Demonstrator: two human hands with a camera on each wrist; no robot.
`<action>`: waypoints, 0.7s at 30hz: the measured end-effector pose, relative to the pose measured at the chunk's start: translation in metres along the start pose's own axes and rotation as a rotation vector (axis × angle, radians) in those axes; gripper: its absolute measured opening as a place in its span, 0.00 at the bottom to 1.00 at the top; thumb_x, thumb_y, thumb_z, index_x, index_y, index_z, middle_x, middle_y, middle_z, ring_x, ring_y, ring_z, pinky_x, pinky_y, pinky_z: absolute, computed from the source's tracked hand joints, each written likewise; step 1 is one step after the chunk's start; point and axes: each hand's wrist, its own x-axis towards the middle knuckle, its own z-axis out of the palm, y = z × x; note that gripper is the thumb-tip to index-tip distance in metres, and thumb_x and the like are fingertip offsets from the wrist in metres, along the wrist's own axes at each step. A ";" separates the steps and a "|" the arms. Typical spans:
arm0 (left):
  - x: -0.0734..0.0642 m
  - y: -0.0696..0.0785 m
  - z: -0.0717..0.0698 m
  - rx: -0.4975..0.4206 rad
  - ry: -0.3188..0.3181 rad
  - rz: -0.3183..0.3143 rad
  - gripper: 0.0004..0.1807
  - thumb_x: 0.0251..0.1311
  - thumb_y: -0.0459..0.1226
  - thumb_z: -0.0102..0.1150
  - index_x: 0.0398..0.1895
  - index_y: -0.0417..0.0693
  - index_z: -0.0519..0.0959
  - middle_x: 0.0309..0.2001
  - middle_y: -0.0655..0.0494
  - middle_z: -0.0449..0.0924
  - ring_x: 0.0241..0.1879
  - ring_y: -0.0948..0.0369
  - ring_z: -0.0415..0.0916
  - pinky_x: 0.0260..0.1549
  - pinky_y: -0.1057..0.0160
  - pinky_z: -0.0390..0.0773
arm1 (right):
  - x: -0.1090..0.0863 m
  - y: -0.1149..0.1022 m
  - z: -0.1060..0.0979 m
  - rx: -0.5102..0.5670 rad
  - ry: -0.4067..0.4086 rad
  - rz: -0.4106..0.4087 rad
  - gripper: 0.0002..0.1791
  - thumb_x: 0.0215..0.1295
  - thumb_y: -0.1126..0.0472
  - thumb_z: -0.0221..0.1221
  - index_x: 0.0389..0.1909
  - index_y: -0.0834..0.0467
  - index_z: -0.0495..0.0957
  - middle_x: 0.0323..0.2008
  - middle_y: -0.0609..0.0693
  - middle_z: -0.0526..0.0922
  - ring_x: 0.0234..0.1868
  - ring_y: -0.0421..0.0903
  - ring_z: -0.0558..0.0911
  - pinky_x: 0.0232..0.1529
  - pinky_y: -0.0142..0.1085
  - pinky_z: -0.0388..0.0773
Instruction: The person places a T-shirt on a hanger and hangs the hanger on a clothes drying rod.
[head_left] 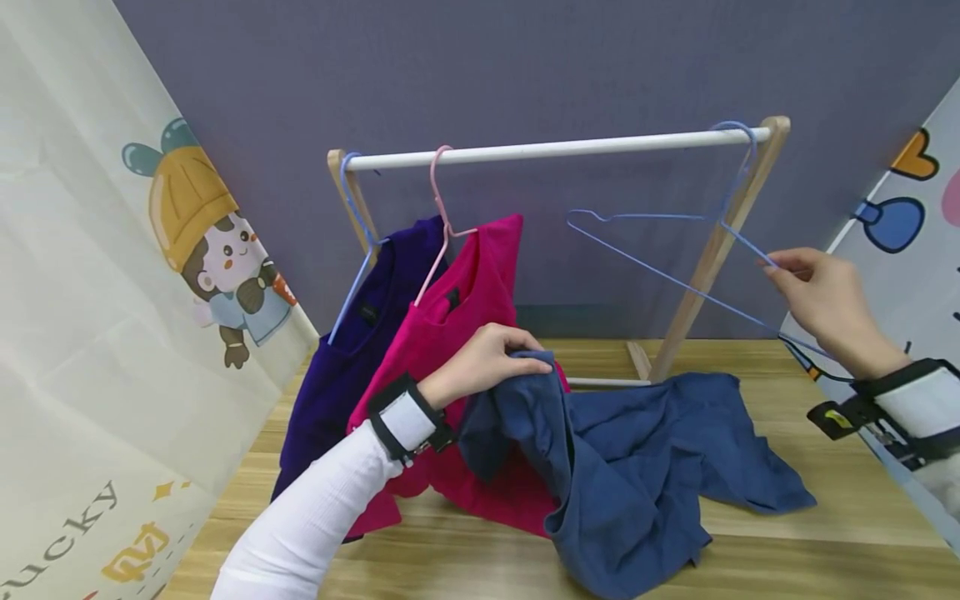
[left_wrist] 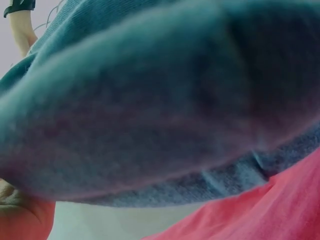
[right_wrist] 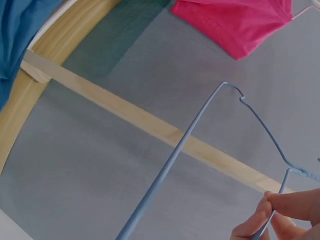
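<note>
My left hand (head_left: 491, 358) pinches the edge of a dark blue garment (head_left: 637, 467), lifting that part while the rest lies crumpled on the wooden table. In the left wrist view the blue cloth (left_wrist: 125, 110) fills most of the picture, with part of the hand (left_wrist: 22, 212) at the lower left. At the right, my right hand (head_left: 828, 304) grips one shoulder of a blue wire hanger (head_left: 660, 273). The hanger's hook still loops over the rack's white rail. Fingers (right_wrist: 295, 205) and thumb close round the hanger wire (right_wrist: 170, 162) in the right wrist view.
A white rail (head_left: 555, 150) on wooden posts (head_left: 705, 258) forms the rack. At its left hang a purple top (head_left: 360, 321) on a blue hanger and a pink top (head_left: 480, 292) on a pink hanger. A printed curtain (head_left: 90, 333) borders the left side.
</note>
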 end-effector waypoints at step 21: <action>-0.009 0.025 -0.009 -0.037 0.093 -0.040 0.09 0.50 0.31 0.61 0.33 0.34 0.80 0.30 0.45 0.81 0.29 0.58 0.77 0.33 0.70 0.74 | -0.038 0.020 -0.020 0.198 -0.006 0.021 0.14 0.63 0.56 0.50 0.49 0.50 0.73 0.31 0.22 0.67 0.31 0.26 0.66 0.30 0.15 0.61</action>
